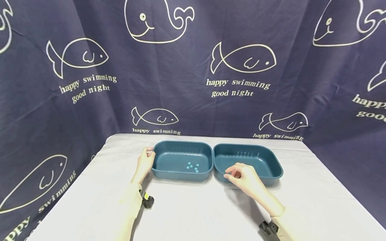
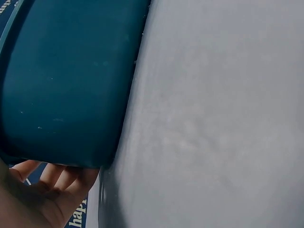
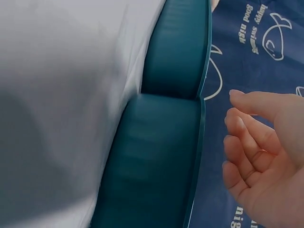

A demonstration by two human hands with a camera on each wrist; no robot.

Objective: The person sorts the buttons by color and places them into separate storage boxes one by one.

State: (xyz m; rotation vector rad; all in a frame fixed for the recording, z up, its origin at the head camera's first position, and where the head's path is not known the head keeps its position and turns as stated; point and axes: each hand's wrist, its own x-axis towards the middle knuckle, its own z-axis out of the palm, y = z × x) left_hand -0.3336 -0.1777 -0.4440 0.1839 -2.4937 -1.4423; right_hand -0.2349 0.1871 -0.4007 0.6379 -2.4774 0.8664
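Observation:
Two dark teal rectangular bins stand end to end, their short ends meeting. The left bin (image 1: 182, 176) has several small light-blue round pieces (image 1: 191, 166) on its floor, toward the right end. My left hand (image 1: 145, 161) rests its fingertips against the outside of that bin's left end. The left wrist view shows those fingers (image 2: 69, 183) at the end wall, their tips partly hidden. Over the front rim of the right bin (image 1: 268, 159) hovers my right hand (image 1: 244, 175), its fingers loosely bent. In the right wrist view nothing shows between thumb and fingertips (image 3: 232, 118).
A white cloth (image 1: 193, 211) covers the table under both bins. Behind and at the sides hangs a dark blue curtain (image 1: 193, 67) printed with fish, whales and lettering. Each wrist wears a black camera, one on the left (image 1: 147, 200), one on the right (image 1: 269, 228).

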